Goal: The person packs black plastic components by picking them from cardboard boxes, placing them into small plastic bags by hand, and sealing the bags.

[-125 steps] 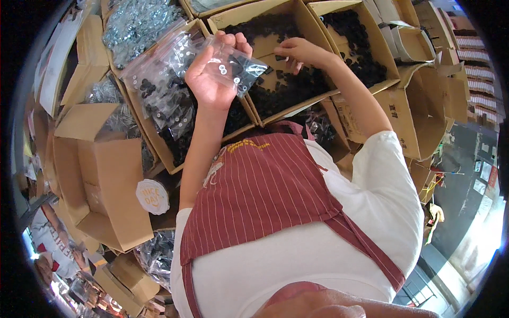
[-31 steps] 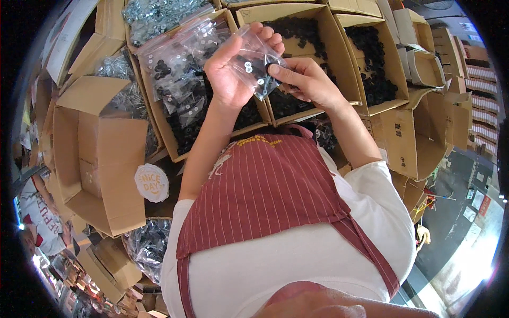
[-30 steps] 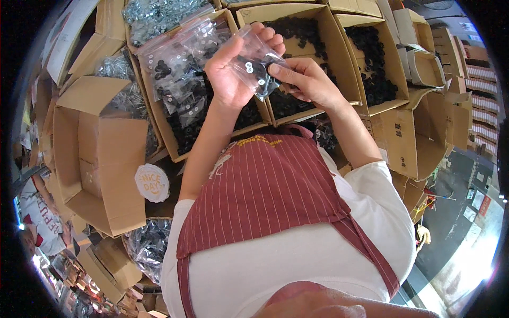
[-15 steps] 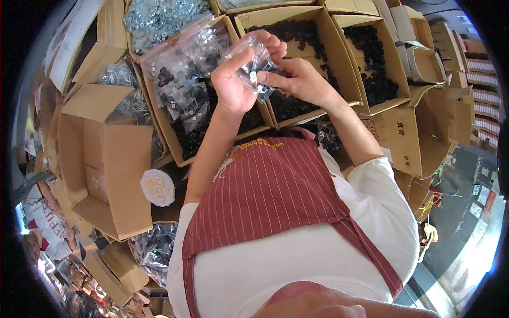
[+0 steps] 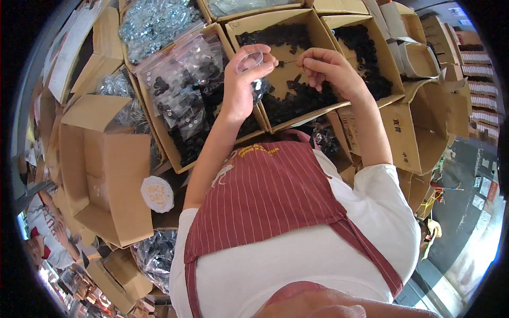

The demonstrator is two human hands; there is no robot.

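Note:
My left hand (image 5: pixel 245 79) is closed round a small clear plastic bag (image 5: pixel 258 90) with dark parts and a white ring-shaped piece in its lower end. The bag's mouth makes a round loop above the thumb. To its right, my right hand (image 5: pixel 335 71) is apart from the bag, its thumb and fingers drawn together. Whatever is between those fingertips is too small to make out. Under this hand lies an open carton (image 5: pixel 317 112) of small black parts (image 5: pixel 294 106). Filled clear bags (image 5: pixel 183 79) are heaped in the carton left of my left hand.
Another carton of black parts (image 5: pixel 366 53) stands to the right. Clear bags of bluish metal pieces (image 5: pixel 154 26) fill a box at the far left. An open cardboard box (image 5: pixel 127 185) is by my left elbow, and more boxes (image 5: pixel 413 127) stand right. Another person (image 5: pixel 50 228) is at the left edge.
My right hand has let go of the bag and moved right, over the carton of black parts. My left hand keeps the bag, whose mouth now shows as a round loop.

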